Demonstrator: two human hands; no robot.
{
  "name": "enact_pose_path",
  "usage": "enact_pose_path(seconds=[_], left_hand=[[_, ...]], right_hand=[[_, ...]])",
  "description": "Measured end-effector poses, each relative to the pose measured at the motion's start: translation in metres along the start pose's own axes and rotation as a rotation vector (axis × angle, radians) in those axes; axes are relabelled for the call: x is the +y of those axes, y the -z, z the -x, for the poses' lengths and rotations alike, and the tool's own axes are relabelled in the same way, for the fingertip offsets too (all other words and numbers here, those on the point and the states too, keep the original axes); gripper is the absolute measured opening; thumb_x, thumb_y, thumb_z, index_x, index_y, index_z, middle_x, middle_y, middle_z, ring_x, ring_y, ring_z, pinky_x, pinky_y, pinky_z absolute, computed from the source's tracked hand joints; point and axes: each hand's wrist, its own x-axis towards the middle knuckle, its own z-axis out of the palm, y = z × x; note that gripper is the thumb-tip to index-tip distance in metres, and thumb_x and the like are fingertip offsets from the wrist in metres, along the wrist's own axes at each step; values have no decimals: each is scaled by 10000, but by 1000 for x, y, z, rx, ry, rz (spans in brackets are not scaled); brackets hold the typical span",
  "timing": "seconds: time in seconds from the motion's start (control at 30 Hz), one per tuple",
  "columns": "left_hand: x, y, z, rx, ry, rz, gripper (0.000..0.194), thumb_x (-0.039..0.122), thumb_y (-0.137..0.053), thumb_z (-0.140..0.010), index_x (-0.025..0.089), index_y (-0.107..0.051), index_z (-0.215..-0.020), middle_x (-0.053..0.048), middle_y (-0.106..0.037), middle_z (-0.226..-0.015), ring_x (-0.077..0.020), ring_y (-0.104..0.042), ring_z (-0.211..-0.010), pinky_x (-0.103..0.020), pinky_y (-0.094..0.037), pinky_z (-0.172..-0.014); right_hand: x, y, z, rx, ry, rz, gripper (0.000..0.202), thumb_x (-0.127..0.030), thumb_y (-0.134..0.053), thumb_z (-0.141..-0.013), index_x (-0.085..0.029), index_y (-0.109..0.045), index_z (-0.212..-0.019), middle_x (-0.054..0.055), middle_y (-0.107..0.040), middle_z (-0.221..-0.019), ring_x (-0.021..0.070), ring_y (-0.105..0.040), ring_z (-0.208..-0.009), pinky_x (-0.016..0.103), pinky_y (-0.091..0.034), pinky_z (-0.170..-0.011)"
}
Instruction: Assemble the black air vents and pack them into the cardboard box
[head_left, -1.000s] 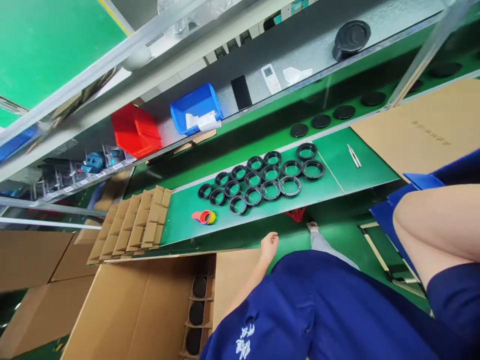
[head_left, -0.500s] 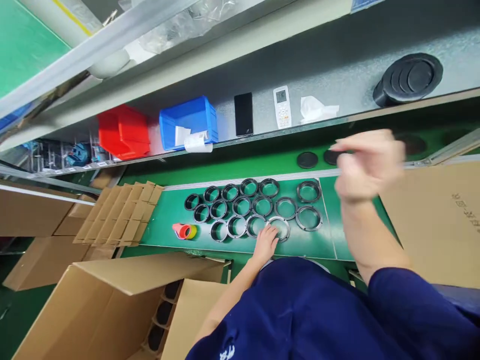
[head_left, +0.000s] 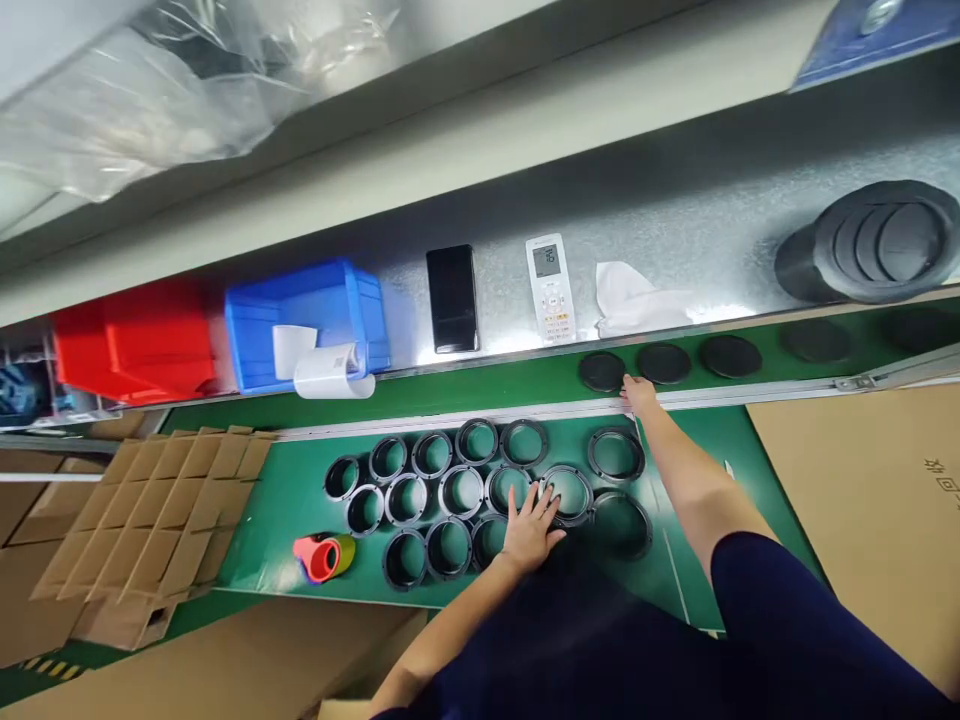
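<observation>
Several black rings stand in rows on the green table (head_left: pixel 277 510). My left hand (head_left: pixel 529 530) lies with fingers spread over the rings, its fingertips near the rim of one ring (head_left: pixel 566 494). Farther back, my right hand (head_left: pixel 639 392) reaches to the edge of a flat black disc (head_left: pixel 601 371), its fingers close together at the disc's right side; whether they grip it is too small to tell. More black discs (head_left: pixel 663 363) lie in a line to the right on the green strip.
On the metal shelf are a red bin (head_left: pixel 135 345), a blue bin (head_left: pixel 307 320), a phone (head_left: pixel 453 299), a white remote (head_left: pixel 550 288), white tissue (head_left: pixel 637 300) and a black cylinder (head_left: pixel 870 242). Cardboard dividers (head_left: pixel 150 510) stand left, tape rolls (head_left: pixel 324 558) beside the rings, cardboard (head_left: pixel 870 500) right.
My right hand has moved left and down to the leftmost disc. My left hand's fingers have spread over the rings. The view has shifted, showing the shelf closer.
</observation>
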Motion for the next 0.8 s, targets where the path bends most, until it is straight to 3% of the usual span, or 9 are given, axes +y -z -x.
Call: enact_pose_path(seconds=[0.13, 0.23, 0.37, 0.47, 0.53, 0.6, 0.67, 0.73, 0.8], left_hand=[[6, 16, -14, 83, 72, 182, 502, 474, -548, -999, 287, -566, -1465, -93, -481, -1603, -382, -291, -1549, -786, -38, -1220], [12, 39, -25, 257, 157, 569, 430, 385, -629, -962, 293, -634, -1382, -104, -550, -1540, -357, -350, -1518, -704, -62, -1257], [11, 80, -46, 513, 368, 1484, 608, 367, -798, -831, 317, -591, -1401, -109, -503, -1566, -319, -406, -1486, -550, -283, -1240], [3, 108, -51, 433, 352, 2096, 538, 489, -709, -880, 301, -595, -1371, -99, -481, -1587, -335, -413, -1486, -564, -372, -1181], [1, 123, -44, 372, 284, 2302, 518, 590, -555, -942, 209, -653, -1279, -139, -567, -1503, -353, -456, -1454, -567, -394, -1169], [3, 135, -29, 394, 244, 2395, 563, 604, -456, -976, 149, -684, -1215, -159, -648, -1396, -349, -493, -1427, -539, -393, -1184], [9, 143, -11, 413, 201, 2443, 559, 573, -413, -1001, 145, -681, -1242, -143, -684, -1347, -333, -511, -1417, -521, -384, -1197], [17, 149, 6, 389, 153, 2481, 568, 565, -387, -1016, 160, -659, -1307, -130, -696, -1337, -326, -522, -1412, -526, -381, -1201], [24, 152, 20, 340, 139, 2514, 597, 584, -368, -1023, 163, -640, -1348, -133, -702, -1331, -329, -528, -1408, -541, -382, -1198]], right_hand=[[-2, -26, -8, -13, -131, -139, 220, -207, -696, -955, -175, -522, -823, -73, -543, -595, 81, -571, -507, 197, -537, -526], [-3, -38, 18, -100, -143, -258, 382, -157, -773, -877, -213, -418, -749, -66, -567, -568, 84, -621, -539, 181, -562, -565], [14, -44, 101, -345, -141, -359, 446, -245, -924, -713, -200, -480, -719, -15, -669, -659, 136, -715, -681, 206, -591, -632], [39, -40, 181, -627, -151, -433, 465, -367, -979, -612, -201, -560, -725, 6, -707, -708, 164, -731, -727, 231, -596, -655], [51, -33, 226, -830, -140, -416, 470, -458, -971, -610, -203, -606, -761, 33, -742, -791, 175, -733, -760, 249, -596, -676], [56, -24, 257, -954, -76, -264, 486, -582, -907, -673, -194, -649, -811, 70, -756, -862, 197, -730, -789, 292, -600, -706], [51, -14, 272, -887, 135, -51, 528, -697, -781, -770, -186, -666, -832, 77, -735, -831, 209, -702, -767, 348, -596, -739], [38, -3, 278, -625, 502, 118, 537, -727, -648, -870, -191, -686, -879, 75, -707, -839, 223, -666, -803, 408, -576, -815], [23, 8, 281, -387, 888, 225, 473, -655, -562, -960, -214, -729, -999, 92, -692, -994, 258, -631, -977, 474, -519, -958]])
